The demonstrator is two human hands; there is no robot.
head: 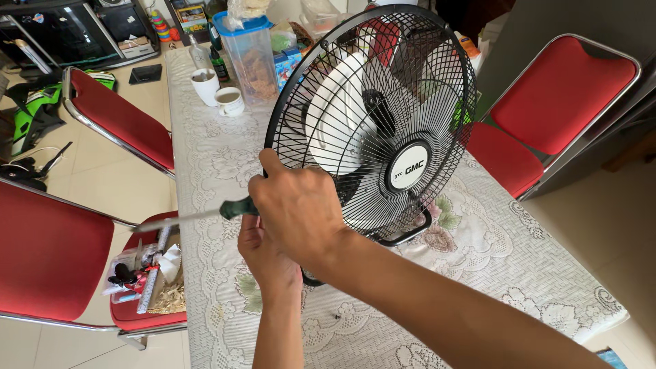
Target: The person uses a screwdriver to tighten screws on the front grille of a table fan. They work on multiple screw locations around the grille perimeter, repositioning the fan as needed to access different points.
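The right hand (298, 207) is closed around a green-handled screwdriver (198, 215), its shaft pointing left over the table edge, and rests against the fan (372, 130) grille's lower left rim. The left hand (263, 256) sits beneath it, mostly hidden; its grip cannot be told. The fan stands tilted on the lace-covered table (478, 266), with two mugs (217, 93) behind it and red chairs (560, 102) at either side.

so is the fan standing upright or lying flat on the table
Upright: the black fan stands on the lace-covered table, its grille facing the camera, steadied at the rim by the right hand.
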